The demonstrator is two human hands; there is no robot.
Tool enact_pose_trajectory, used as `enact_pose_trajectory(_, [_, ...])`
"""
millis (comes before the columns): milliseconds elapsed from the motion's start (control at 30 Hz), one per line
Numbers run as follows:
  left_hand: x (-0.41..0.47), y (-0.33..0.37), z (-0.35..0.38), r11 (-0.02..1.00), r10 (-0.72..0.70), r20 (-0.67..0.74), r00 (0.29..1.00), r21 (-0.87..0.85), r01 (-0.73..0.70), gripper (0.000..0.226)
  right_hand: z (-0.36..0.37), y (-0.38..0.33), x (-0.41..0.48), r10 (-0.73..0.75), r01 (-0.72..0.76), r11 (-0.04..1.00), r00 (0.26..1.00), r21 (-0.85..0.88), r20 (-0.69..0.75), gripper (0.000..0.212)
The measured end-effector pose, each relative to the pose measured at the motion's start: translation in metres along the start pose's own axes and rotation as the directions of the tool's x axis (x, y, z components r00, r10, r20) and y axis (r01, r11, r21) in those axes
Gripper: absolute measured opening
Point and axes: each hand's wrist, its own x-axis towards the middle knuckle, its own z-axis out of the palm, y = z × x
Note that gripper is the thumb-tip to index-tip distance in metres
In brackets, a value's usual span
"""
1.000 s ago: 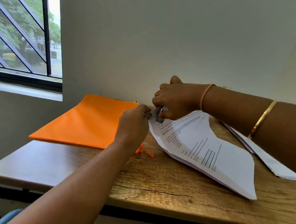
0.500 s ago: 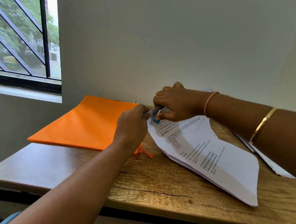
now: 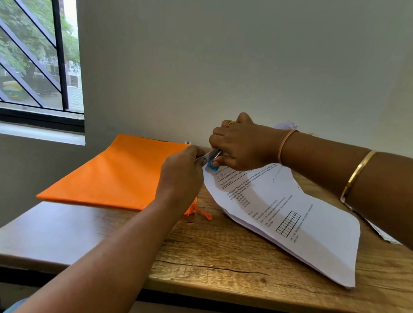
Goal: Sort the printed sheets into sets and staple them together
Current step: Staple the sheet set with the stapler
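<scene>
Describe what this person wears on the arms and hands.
Both forearms are bare, no sleeves showing. The right hand has a gold ring on one finger, a thin orange wristband, and a gold bangle on the forearm. The left hand wears nothing visible.

Curved printed sheets [image 3: 296, 216], corner in stapler [image 3: 212, 158]

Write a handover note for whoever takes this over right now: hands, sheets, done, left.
The left hand pinches the far corner of the printed set.
The right hand grips the small stapler, set on that same corner.
The set lies on the wooden table; a second pile lies beyond the right forearm, and an orange pouch is on the left.
Done: one set gathered. Cannot tell whether its staple is in.
Left: finish this staple, then sort and staple the second pile.
</scene>
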Motion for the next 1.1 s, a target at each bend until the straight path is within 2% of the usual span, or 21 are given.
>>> enact_pose_trajectory(167, [-0.001,0.001,-0.001,0.999,-0.028,0.007,1.000,-0.018,0.028,0.014,0.004,-0.004,-0.001,0.000,-0.002,0.997,1.000,-0.074,-0.022,0.040])
enact_pose_trajectory(233, [0.000,0.003,-0.001,0.995,-0.064,0.010,0.998,-0.078,0.064,0.012,0.004,-0.004,-0.003,0.006,-0.008,0.997,0.999,-0.074,-0.038,0.045])
enact_pose_trajectory(300, [0.000,0.005,-0.003,0.977,-0.106,0.055,0.993,-0.177,0.114,0.009,0.004,-0.003,-0.005,0.014,-0.020,0.996,0.997,-0.089,-0.074,0.061])
enact_pose_trajectory(367, [0.000,0.006,-0.003,0.965,-0.108,0.142,0.984,-0.224,0.139,0.012,0.003,-0.002,-0.006,0.018,-0.025,0.996,0.997,-0.088,-0.079,0.062])
enact_pose_trajectory(433, [0.000,0.005,-0.002,0.968,-0.095,0.199,0.975,-0.211,0.137,0.022,0.006,-0.001,-0.007,0.023,-0.027,0.997,0.998,-0.068,-0.050,0.047])
enact_pose_trajectory(500, [0.001,0.002,0.000,0.979,-0.095,0.189,0.977,-0.159,0.126,0.032,0.008,-0.002,-0.007,0.017,-0.019,0.998,0.999,-0.056,-0.049,0.040])
enact_pose_trajectory(633, [0.002,0.001,0.001,0.977,-0.140,0.204,0.969,-0.129,0.168,0.035,0.007,-0.007,-0.008,0.001,-0.006,0.999,0.994,-0.047,-0.107,0.057])
enact_pose_trajectory(767, [0.003,-0.002,0.001,0.977,-0.168,0.208,0.964,-0.098,0.192,0.029,0.009,-0.009,-0.007,0.003,-0.006,0.999,0.995,-0.035,-0.097,0.057])
enact_pose_trajectory(867, [0.005,-0.004,0.001,0.970,-0.190,0.211,0.959,-0.108,0.216,0.028,0.011,-0.010,-0.006,-0.009,0.004,0.999,0.993,-0.042,-0.117,0.065])
enact_pose_trajectory(967, [0.005,-0.004,0.001,0.970,-0.193,0.211,0.958,-0.107,0.219,0.028,0.012,-0.009,-0.007,-0.010,0.006,0.999,0.996,-0.040,-0.087,0.053])
enact_pose_trajectory(1100, [0.004,-0.002,0.001,0.971,-0.186,0.194,0.963,-0.112,0.210,0.026,0.011,-0.010,-0.008,-0.023,0.018,0.999,0.992,-0.045,-0.125,0.056])
